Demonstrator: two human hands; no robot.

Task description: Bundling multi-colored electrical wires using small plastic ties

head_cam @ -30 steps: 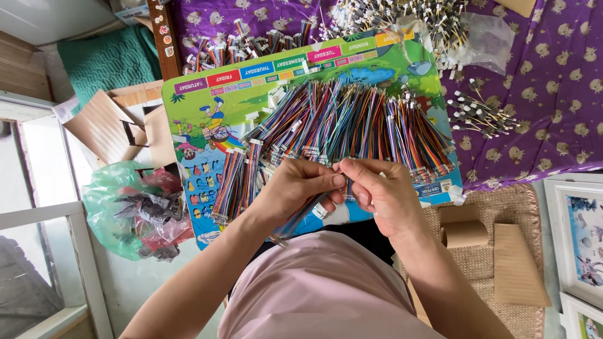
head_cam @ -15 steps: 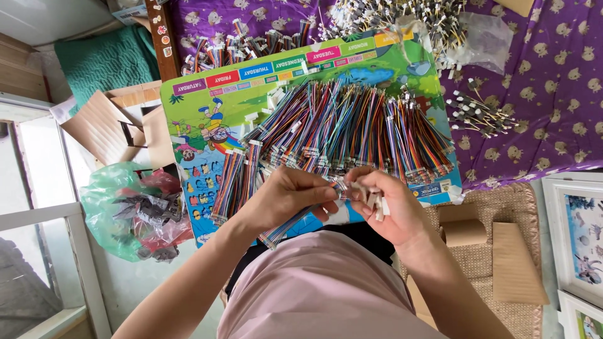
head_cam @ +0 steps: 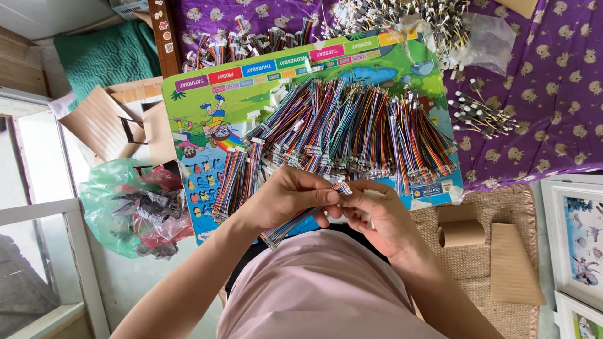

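Here, seen from the head camera looking down, the person's left hand is closing its fingers around a multicoloured ribbon cable, which is running diagonally from its white connector end near the fingertips down towards the pink shirt. The right hand is sitting just beside it, its fingers curling in and pinching at the connector end of that same cable, so both hands are meeting in front of the body. Just beyond them, a colourful children's poster board is lying flat and carrying a fanned heap of matching ribbon cables, with a smaller bunch lying at its left side. Farther off, on the purple patterned cloth, a pile of white-tipped wire pieces is resting well apart from the hands. To the left, a green plastic bag is holding scraps, and to the right a cardboard roll is lying on a woven mat.
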